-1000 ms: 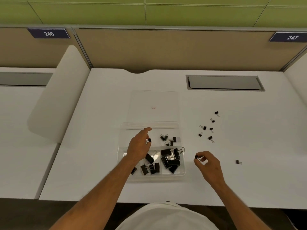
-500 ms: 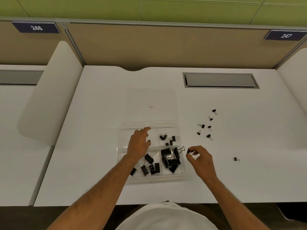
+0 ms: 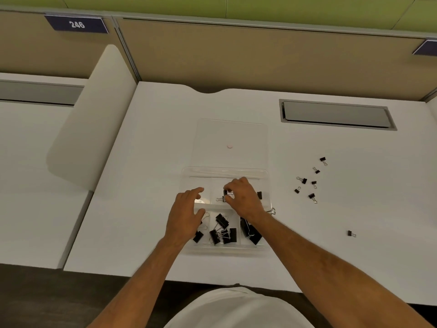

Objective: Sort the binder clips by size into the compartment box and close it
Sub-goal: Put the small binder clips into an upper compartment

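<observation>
Fingers [image 3: 228, 187] of the right hand [image 3: 243, 197] pinch a small black binder clip [image 3: 226, 192] over the compartment box's [image 3: 266, 172] middle far cell. Left hand [image 3: 186, 214] hovers over the box's left cells, fingers loosely extended, grasping nothing. The wrists hide part of the contents; cell walls of the clear box are hard to make out. Medium clips [image 3: 222, 229] fill its near centre cell, large ones [image 3: 250, 230] its near right. Its lid [image 3: 230, 143] lies open behind. Loose small clips [image 3: 307, 183] lie right of the box on the table [image 3: 142, 185].

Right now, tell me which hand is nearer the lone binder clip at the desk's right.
Right. The right hand is over the compartment box, nearer the lone binder clip; the left hand lies farther left.
</observation>
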Demonstrator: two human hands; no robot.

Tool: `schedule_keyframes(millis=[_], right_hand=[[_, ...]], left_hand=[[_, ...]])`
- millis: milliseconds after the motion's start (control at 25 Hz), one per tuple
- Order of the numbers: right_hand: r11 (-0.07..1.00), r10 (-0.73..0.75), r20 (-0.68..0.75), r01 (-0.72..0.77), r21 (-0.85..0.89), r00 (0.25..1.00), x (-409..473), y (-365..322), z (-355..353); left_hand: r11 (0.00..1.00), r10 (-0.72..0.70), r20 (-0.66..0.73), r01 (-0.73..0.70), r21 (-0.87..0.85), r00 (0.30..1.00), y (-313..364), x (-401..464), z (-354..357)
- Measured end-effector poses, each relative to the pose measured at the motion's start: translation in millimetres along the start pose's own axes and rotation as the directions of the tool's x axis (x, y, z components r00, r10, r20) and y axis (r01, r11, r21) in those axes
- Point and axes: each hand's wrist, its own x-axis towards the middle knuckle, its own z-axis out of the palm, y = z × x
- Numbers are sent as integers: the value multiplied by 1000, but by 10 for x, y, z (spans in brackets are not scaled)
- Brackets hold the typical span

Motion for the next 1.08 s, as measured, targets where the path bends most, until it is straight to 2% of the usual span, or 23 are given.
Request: schedule_keyframes(millis=[80, 160, 280, 360, 440, 680, 920, 1000, 1080], right_hand=[[999, 32, 3, -32, 22, 999, -29, 49, -59], [991, 107, -76, -100, 85, 991, -147, 153, -202], [947, 318, -213, -298, 123, 924, -490, 485, -486], [870, 491, -130, -475, 134, 862, -717, 640, -620], [804, 579, 0, -571, 167, 815, -843, 663, -642], [797, 580, -11, -566, 210, 814, -965, 526, -586], [702, 624, -28, -545, 458, 781, -1036, 462, -733], [651, 615, 23, -525, 548, 788, -1026, 429, -715], [661, 577, 109, -541, 519, 809, -1017, 381, -630]], left_hand=[[1000, -12, -8, 12, -8, 1000, -33, -25, -18], [1000, -18, -8, 18, -20, 1000, -53, -53, -7], [999, -11, 7, 11, -31, 1000, -7, -79, 49], [999, -2, 23, 3, -46, 1000, 61, -79, 113], [997, 14, 48, -11, -73, 999, 169, -65, 203], [992, 91, 99, -82, -94, 991, 509, -23, 422], [994, 93, 92, -87, -67, 991, 579, 38, 418], [995, 72, 78, -67, -70, 994, 582, 30, 416], [996, 53, 82, -47, -76, 995, 581, 1, 436]])
